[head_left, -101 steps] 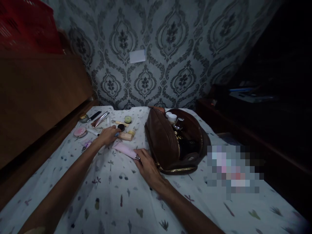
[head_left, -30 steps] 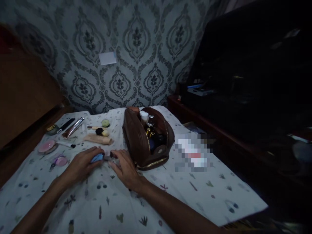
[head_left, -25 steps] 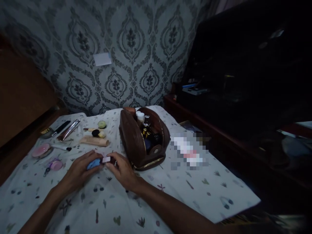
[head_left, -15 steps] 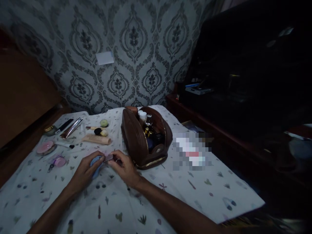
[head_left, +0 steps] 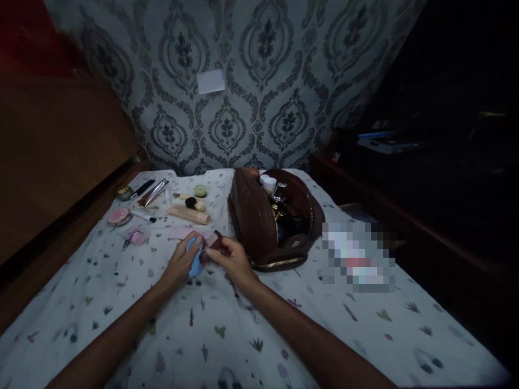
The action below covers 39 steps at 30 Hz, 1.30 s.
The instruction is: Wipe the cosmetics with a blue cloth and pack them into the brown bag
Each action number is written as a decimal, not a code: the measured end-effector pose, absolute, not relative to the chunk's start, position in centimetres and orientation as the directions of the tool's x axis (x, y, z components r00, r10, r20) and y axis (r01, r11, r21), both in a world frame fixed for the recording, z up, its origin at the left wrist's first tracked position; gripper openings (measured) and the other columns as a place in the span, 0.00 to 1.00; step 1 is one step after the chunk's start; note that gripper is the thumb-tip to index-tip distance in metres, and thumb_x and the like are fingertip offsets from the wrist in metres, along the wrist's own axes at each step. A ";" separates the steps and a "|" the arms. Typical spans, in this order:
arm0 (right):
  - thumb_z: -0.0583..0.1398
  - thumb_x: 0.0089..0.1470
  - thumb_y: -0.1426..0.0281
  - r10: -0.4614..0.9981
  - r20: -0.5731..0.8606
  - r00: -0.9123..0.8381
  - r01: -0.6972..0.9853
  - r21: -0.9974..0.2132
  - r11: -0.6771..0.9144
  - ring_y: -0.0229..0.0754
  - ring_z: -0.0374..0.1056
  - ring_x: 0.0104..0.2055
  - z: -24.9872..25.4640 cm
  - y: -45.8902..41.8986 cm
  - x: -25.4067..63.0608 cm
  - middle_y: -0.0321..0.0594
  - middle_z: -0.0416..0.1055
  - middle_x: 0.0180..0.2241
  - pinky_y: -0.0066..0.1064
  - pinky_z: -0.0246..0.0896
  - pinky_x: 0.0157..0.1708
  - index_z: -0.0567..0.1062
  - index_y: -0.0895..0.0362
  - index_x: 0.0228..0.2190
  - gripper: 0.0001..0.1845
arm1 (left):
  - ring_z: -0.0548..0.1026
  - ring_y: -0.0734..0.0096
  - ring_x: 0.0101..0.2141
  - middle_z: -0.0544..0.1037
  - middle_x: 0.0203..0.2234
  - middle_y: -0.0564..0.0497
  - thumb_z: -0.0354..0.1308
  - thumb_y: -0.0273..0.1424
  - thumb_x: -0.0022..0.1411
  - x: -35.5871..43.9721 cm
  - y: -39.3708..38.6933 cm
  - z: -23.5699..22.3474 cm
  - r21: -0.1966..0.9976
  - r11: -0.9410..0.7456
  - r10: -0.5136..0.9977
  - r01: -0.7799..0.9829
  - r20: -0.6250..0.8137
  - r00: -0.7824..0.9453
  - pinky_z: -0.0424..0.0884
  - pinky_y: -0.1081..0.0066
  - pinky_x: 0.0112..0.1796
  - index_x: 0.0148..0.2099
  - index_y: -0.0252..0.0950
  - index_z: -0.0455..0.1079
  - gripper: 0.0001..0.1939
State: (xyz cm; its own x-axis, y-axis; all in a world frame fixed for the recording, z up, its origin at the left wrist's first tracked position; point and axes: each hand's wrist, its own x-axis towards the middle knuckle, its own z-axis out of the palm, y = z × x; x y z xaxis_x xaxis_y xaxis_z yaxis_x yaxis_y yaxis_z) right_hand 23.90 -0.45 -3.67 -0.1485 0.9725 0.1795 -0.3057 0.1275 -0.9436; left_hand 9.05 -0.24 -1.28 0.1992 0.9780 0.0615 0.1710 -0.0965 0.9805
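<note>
My left hand (head_left: 180, 265) is closed around a small blue sponge-like thing (head_left: 195, 259). My right hand (head_left: 231, 261) pinches a small dark object with a pale end (head_left: 214, 242) right against the blue thing. Both hands meet just above a white patterned sheet (head_left: 227, 335). A pink tube (head_left: 182, 232) lies on the sheet just behind my hands. An open brown cosmetic bag (head_left: 259, 224) with bottles standing in it sits to the right of my hands.
Several cosmetics lie at the back left: a beige tube (head_left: 190, 214), a pink compact (head_left: 119, 216), a metallic tube (head_left: 153, 192), a green jar (head_left: 200, 190). A wooden board (head_left: 60, 156) rises on the left. Dark furniture (head_left: 425, 178) stands on the right. Patterned wallpaper (head_left: 251, 81) is behind.
My hands stayed together and lifted slightly, the right now holding the small dark piece against the blue thing. The view swung left, so everything sits further right in the picture.
</note>
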 end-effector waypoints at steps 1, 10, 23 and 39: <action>0.68 0.47 0.59 0.974 0.174 -0.147 -0.319 -0.940 0.120 0.39 0.69 0.33 -3.7 -0.5 23.9 0.36 0.75 0.31 0.30 0.67 0.37 0.76 0.57 0.32 0.16 | 0.64 0.73 0.24 0.65 0.22 0.57 0.50 0.52 0.65 9.0 -0.2 -1.3 0.972 -0.120 0.978 0.203 0.080 0.194 0.63 0.73 0.26 0.34 0.39 0.61 0.21; 0.62 0.54 0.65 0.928 0.310 -0.210 0.038 -0.945 0.324 0.38 0.65 0.31 -3.7 -1.1 24.0 0.35 0.69 0.30 0.27 0.60 0.29 0.72 0.55 0.35 0.08 | 0.67 0.70 0.28 0.70 0.27 0.55 0.45 0.49 0.67 7.4 -0.6 0.6 0.847 -0.298 0.951 0.439 0.302 0.063 0.64 0.71 0.31 0.43 0.39 0.66 0.19; 0.64 0.51 0.64 0.919 0.221 -0.328 -0.199 -0.967 0.161 0.37 0.68 0.30 -3.7 -2.0 23.1 0.33 0.68 0.28 0.28 0.66 0.31 0.71 0.56 0.31 0.09 | 0.70 0.67 0.32 0.72 0.29 0.52 0.45 0.50 0.68 8.6 -1.4 -0.2 0.827 -0.390 0.921 0.405 0.352 0.166 0.67 0.68 0.37 0.39 0.38 0.67 0.22; 0.63 0.53 0.70 0.930 0.367 0.024 -0.207 -0.908 0.363 0.35 0.70 0.29 6.9 -7.1 32.6 0.35 0.71 0.32 0.26 0.70 0.29 0.73 0.55 0.32 0.04 | 0.66 0.57 0.61 0.71 0.60 0.46 0.47 0.23 0.67 16.7 4.3 7.3 0.021 -0.902 0.379 0.430 0.514 0.770 0.69 0.55 0.58 0.64 0.42 0.65 0.26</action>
